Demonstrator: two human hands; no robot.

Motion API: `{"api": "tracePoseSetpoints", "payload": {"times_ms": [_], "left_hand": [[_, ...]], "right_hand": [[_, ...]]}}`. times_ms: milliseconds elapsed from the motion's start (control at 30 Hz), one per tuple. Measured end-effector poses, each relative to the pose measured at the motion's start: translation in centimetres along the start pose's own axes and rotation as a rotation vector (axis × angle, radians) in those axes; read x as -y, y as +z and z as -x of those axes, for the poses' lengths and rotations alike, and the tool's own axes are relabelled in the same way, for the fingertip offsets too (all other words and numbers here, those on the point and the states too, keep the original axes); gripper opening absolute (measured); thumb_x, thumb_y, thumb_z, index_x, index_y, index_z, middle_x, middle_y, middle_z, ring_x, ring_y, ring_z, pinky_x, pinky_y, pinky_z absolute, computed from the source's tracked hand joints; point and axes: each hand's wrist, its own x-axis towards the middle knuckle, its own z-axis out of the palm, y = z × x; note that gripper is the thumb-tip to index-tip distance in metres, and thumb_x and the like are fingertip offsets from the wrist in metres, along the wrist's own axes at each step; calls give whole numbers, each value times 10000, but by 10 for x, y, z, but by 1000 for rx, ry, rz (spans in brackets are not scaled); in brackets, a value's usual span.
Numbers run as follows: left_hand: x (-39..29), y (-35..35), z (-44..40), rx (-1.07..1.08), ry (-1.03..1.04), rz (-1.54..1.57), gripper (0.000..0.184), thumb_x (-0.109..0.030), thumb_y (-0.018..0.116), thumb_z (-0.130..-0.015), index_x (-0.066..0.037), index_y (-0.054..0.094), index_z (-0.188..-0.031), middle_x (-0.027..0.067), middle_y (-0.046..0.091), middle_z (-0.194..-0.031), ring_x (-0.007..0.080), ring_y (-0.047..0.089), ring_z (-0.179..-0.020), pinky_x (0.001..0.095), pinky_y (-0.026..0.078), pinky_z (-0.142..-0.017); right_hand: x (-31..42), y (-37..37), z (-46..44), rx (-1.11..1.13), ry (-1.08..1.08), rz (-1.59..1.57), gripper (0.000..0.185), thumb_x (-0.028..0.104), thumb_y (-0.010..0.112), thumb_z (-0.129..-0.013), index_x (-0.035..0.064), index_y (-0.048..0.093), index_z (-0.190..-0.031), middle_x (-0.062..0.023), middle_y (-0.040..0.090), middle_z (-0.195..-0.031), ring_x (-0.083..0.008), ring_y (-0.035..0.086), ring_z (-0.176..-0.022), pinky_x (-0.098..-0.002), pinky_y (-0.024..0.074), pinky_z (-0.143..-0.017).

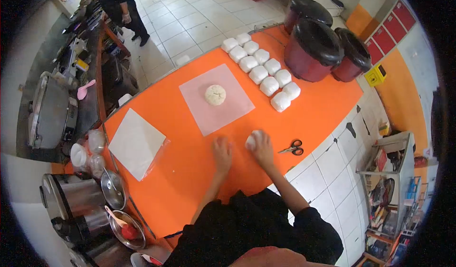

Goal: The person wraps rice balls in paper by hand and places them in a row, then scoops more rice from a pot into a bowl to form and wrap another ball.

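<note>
On the orange table (190,172) a pale round lump (215,94) rests on a square wrapping sheet (199,117). My right hand (262,150) is closed over a white wrapped bundle (254,138), to the right of the sheet's lower corner. My left hand (222,151) is just below that corner, its fingers blurred, so I cannot make out their shape. Several white wrapped packets (259,74) stand in two rows at the back right. A stack of white sheets (137,143) lies at the left.
Black-handled scissors (296,147) lie right of my right hand. Large dark red pots with black lids (314,48) stand at the back right. Metal bowls (114,188) and jars (96,141) line the left edge. Another person (118,6) stands across the room.
</note>
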Motion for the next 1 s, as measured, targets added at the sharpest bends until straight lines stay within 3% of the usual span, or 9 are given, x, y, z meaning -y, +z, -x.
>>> {"api": "tracePoseSetpoints", "payload": {"times_ms": [200,267,467,567,600,667,700,767,1000], "left_hand": [[24,-41,-33,23,171,-426,274,-211,433,-893,-112,571,-1108,228,296,-1347,379,305,-1213,460,267,-969],[33,-39,-36,2,239,-482,270,-205,482,-873,-91,568,-1103,171,369,-1310,335,338,-1200,457,290,-954],[49,-29,-48,14,141,-306,289,-149,498,-861,-31,525,-1124,153,484,-1184,299,419,-1126,425,368,-901],[50,-33,-61,53,90,-207,299,-119,498,-847,4,505,-1120,157,516,-1102,311,453,-1057,394,403,-869],[50,-35,-64,74,84,-189,303,-109,499,-840,14,499,-1117,157,525,-1072,316,463,-1033,384,412,-859],[64,-36,-68,93,189,-235,322,-112,526,-810,10,506,-1108,158,533,-1024,314,475,-999,381,420,-852],[71,-35,-69,105,247,-257,331,-113,539,-795,7,509,-1103,158,538,-1000,313,481,-981,380,423,-848],[73,-31,-73,122,316,-273,364,-110,555,-767,-1,510,-1112,158,538,-995,307,481,-990,380,417,-858],[31,-42,-86,-58,411,-527,401,-107,554,-739,-39,516,-1133,109,530,-1063,275,485,-1022,387,398,-878]], "right_hand": [[-122,-24,-67,-370,395,431,433,302,519,-834,49,428,-1174,-208,438,-1136,-377,424,-1058,-448,371,-887],[-159,-40,-87,-393,475,320,469,301,527,-831,45,405,-1205,-223,419,-1157,-389,415,-1070,-462,364,-893],[-218,-47,-124,-434,197,334,480,259,527,-834,45,371,-1235,-223,395,-1189,-412,406,-1066,-487,348,-894],[-145,-50,-126,-598,128,478,433,226,520,-832,46,404,-1208,-211,407,-1201,-398,386,-1105,-461,336,-921],[-142,-21,-128,-411,80,-134,397,204,524,-823,45,435,-1174,-199,431,-1186,-379,392,-1110,-452,328,-934],[-101,13,-124,-71,-211,-397,385,202,572,-783,45,467,-1117,-164,482,-1132,-315,426,-1096,-442,327,-942],[-58,16,-122,40,-451,-53,412,222,616,-752,46,467,-1094,-140,510,-1093,-269,453,-1077,-440,333,-938],[-14,40,-122,-89,-617,56,293,191,617,-739,54,523,-980,-106,551,-1010,-272,483,-1031,-432,329,-948],[-16,76,-132,4,-764,69,184,157,575,-748,54,566,-900,-79,541,-871,-258,504,-878,-415,363,-836]]}}
